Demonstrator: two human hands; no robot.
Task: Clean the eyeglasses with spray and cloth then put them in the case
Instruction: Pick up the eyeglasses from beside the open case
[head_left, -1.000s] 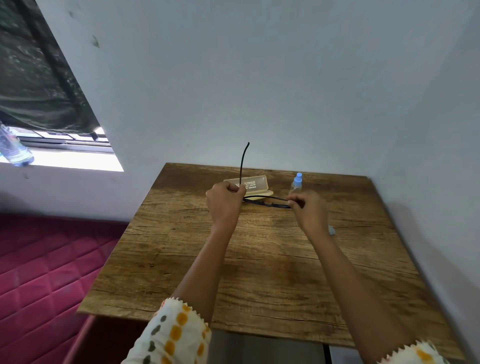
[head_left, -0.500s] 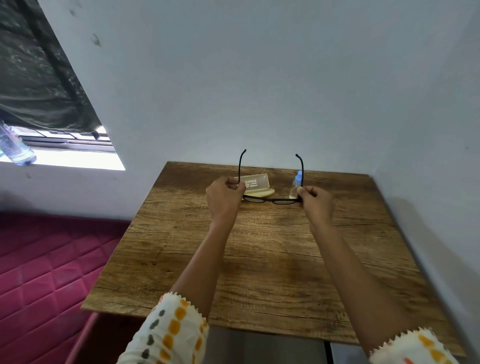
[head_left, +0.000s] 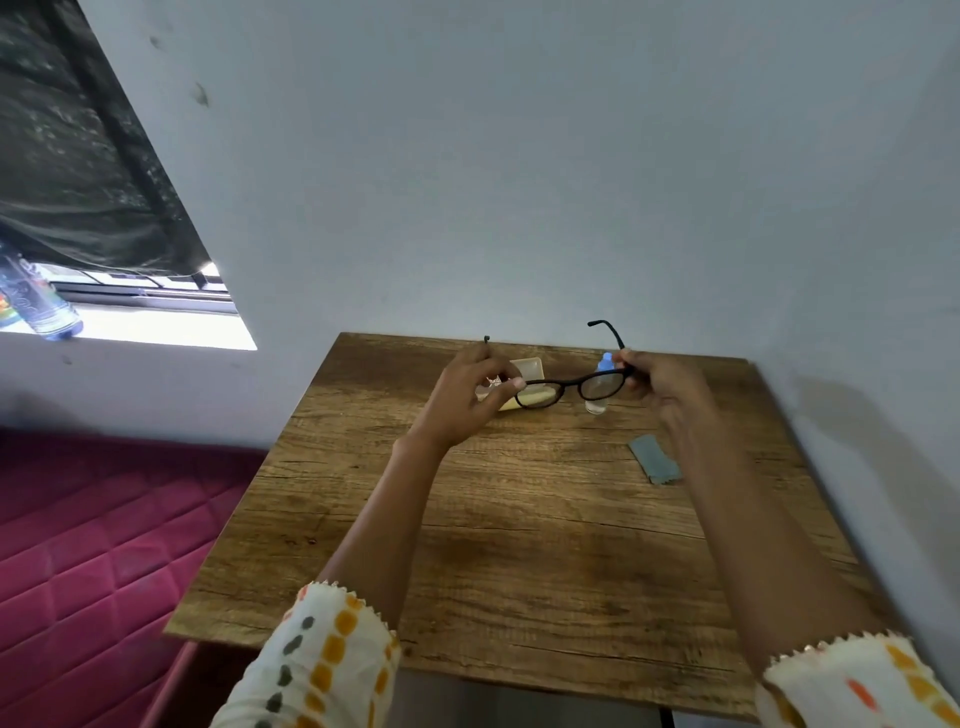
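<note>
Filling the middle of the view, the wooden table (head_left: 519, 545) stands against a pale wall, with a red quilted mattress (head_left: 93, 545) beside it on the left. Above its far end, the left hand (head_left: 467, 400) and right hand (head_left: 662, 387) each hold one end of the black eyeglasses (head_left: 571, 387), grip pinched on the frame, temples unfolded. Behind them lie the open yellow case (head_left: 530, 371), the grey cloth (head_left: 654, 460) near the right edge, and the small spray bottle (head_left: 597, 402).

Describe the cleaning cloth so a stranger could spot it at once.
Start at the wooden table against the wall. Near its right side, beside the right hand's forearm, lies the cloth. It is flat, grey-blue and rectangular, unlike the upright spray bottle and yellow case behind it.
</note>
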